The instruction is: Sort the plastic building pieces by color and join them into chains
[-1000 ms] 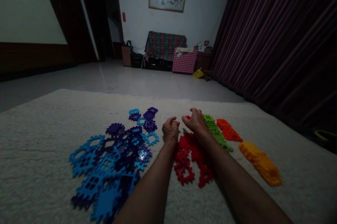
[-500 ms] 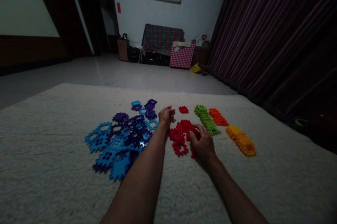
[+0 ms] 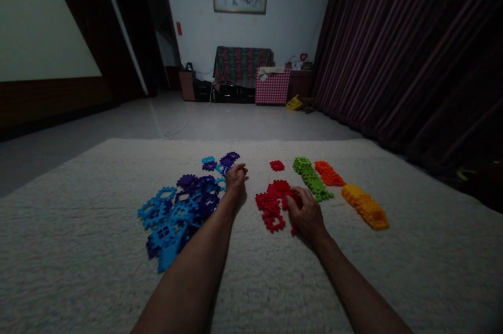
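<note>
My left hand (image 3: 236,179) is at the right side of the blue and purple pile, beside some purple tiles (image 3: 230,158). Its fingers are loosely bent and apart, with nothing seen in them. My right hand (image 3: 308,213) has thumb and fingers closed around a red tile (image 3: 286,201) at the right side of the red group, partly hidden by the hand. More toothed red plastic tiles (image 3: 273,220) lie overlapped to its left, some with openings. A single red tile (image 3: 277,165) lies farther off. Light blue tiles (image 3: 163,234) mix with dark purple ones in the left pile, partly behind my left forearm.
A row of green tiles (image 3: 312,179), orange tiles (image 3: 329,173) and yellow-orange tiles (image 3: 364,206) lie overlapped to the right. Everything rests on a pale textured mat (image 3: 267,292). Beyond are a tiled floor, a low black cabinet (image 3: 236,95) and dark curtains (image 3: 377,51).
My left hand has moved left, away from the red tiles to the purple ones. My right hand stays at the red tiles. The camera view has tilted slightly.
</note>
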Available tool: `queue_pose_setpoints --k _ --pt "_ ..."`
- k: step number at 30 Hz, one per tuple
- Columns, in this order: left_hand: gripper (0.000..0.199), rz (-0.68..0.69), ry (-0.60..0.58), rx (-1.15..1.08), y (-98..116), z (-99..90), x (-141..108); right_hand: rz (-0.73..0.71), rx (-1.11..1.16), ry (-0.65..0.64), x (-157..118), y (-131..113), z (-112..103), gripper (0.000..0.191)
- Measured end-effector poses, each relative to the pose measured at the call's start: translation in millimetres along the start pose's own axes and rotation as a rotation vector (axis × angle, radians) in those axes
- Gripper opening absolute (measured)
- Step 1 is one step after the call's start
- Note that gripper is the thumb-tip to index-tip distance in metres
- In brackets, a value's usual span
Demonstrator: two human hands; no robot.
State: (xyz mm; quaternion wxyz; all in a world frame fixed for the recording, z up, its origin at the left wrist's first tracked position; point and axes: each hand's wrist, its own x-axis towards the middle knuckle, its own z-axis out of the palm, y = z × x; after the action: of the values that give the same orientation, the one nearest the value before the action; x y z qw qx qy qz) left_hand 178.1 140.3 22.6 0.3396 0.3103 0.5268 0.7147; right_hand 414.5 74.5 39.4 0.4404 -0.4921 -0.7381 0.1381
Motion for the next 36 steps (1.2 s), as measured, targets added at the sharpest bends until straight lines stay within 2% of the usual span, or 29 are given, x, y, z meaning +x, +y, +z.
queue_pose_setpoints --k 4,7,10,14,16,19,24,27,33,36 --pt "0.032 0.01 0.075 0.067 3.4 -6.0 6.8 0.019 0.012 0.023 1.1 -0.9 -0.5 0.033" --pt "0.032 -0.031 0.045 0.091 6.1 8.6 1.2 0.05 0.02 0.032 2.3 -0.9 -0.9 0.033" --pt "0.033 -0.051 -0.043 0.137 6.4 31.6 -12.9 0.078 0.029 0.036 2.6 0.1 -1.4 0.034" --pt "0.028 0.108 -0.232 0.343 7.2 53.3 -32.1 0.1 0.045 0.042 3.4 2.9 -2.2 0.039" --pt "0.027 0.159 -0.328 0.409 8.8 57.9 -38.3 0.128 0.064 0.045 4.4 4.7 -2.3 0.04" --pt "0.025 0.164 -0.465 0.422 9.8 60.6 -43.6 0.191 0.121 0.059 6.0 7.2 -2.2 0.042" --pt "0.031 0.083 -0.545 0.346 3.8 59.3 -45.1 0.28 0.195 0.081 6.7 8.3 -3.8 0.044" --pt "0.034 0.026 -0.511 0.227 1.7 53.9 -39.4 0.294 0.204 0.08 6.5 8.2 -5.2 0.044" --pt "0.037 0.033 -0.241 0.154 1.6 46.1 -20.9 0.294 0.179 0.082 5.3 9.8 -3.3 0.041" --pt "0.039 0.056 -0.208 0.141 -3.4 49.1 -17.5 0.24 0.105 0.06 5.9 9.7 -2.5 0.037"
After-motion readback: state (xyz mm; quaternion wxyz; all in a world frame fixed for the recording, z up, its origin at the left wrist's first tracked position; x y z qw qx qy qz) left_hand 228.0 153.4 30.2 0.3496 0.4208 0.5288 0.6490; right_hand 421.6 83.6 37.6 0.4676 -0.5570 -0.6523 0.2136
